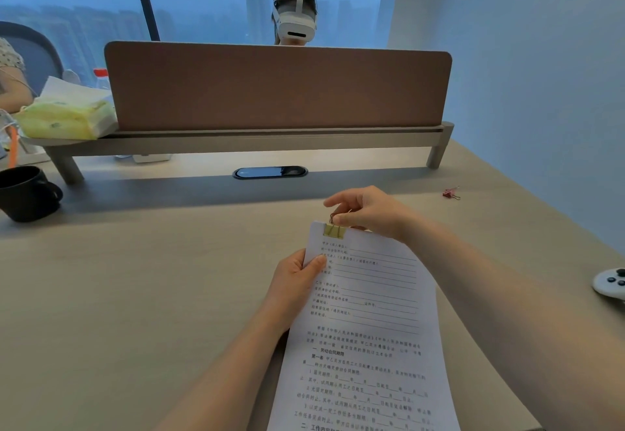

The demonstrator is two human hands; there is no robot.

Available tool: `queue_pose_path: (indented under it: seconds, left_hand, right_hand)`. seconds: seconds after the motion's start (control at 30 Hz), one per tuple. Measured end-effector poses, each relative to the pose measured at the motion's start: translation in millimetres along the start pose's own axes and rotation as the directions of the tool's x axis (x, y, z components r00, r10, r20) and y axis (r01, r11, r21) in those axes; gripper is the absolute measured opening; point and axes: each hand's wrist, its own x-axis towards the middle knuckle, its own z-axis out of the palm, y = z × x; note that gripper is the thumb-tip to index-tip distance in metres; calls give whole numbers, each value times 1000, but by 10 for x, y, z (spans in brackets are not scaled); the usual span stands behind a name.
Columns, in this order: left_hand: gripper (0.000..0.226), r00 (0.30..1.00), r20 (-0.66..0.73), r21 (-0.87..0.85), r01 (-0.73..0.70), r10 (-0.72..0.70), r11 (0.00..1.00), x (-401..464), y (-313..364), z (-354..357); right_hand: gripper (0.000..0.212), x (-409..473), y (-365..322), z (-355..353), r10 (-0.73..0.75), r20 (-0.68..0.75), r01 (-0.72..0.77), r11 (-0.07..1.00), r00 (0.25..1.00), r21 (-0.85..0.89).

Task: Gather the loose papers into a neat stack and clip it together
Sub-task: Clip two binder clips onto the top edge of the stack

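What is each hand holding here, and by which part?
Left hand grips the paper stack by its left edge. Right hand pinches the wire handles of the gold binder clip on the stack's top edge.

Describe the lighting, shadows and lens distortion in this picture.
Head view: dim bluish window light; a shadow band crosses the desk under the shelf; wide-angle bending curves the desk edges; the printed text on the papers is soft; the yellow clip reads clearly.

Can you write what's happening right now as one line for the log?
step: clipping | left hand: holds paper stack edge | right hand: pinches gold binder clip on top edge | spare pink clip: on desk
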Motion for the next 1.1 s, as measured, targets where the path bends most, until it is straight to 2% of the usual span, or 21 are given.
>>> queue_pose_path:
  seconds: [0.17, 0.33, 0.47, 0.63, 0.7, 0.87, 0.97, 1.1]
  left_hand:
    - [16, 999, -26, -24, 17, -18, 1000, -14, 19, -23]
    - [12, 998, -47, -49, 37, -39, 998, -6, 62, 2]
    - [16, 996, 30, -56, 83, -82, 995, 67, 148, 131]
    - [16, 996, 29, -24, 90, -90, 996, 218, 157, 391]
    - [15, 995, 23, -10, 97, -96, 995, 311, 150, 506]
    - [14, 992, 5, -14, 126, -126, 992, 582, 168, 713]
    - [14, 992, -5, -8, 123, -123, 992, 748, 175, 791]
    - [13, 994, -8, 4, 111, -111, 994, 968, 180, 873]
  right_hand:
    - [44, -138, 160, -51, 40, -47, -45, 993, 998, -112]
    - [8, -327, 358, -154, 79, -114, -105, 961, 990, -254]
    - [5, -390, 430, -201, 52, -168, -100, 950, 984, -294]
    - [10, -418, 626, -409, 95, -230, -160, 945, 969, -287]
    - [13, -402, 771, -527, 122, -337, -217, 941, 933, -260]
    - [36, -354, 1185, -857, 249, -583, -394, 909, 774, -135]
    - [40, -280, 1404, -1012, 328, -645, -442, 897, 690, -16]
    - [42, -123, 1623, -1186, 402, -678, -469, 878, 615, 96]
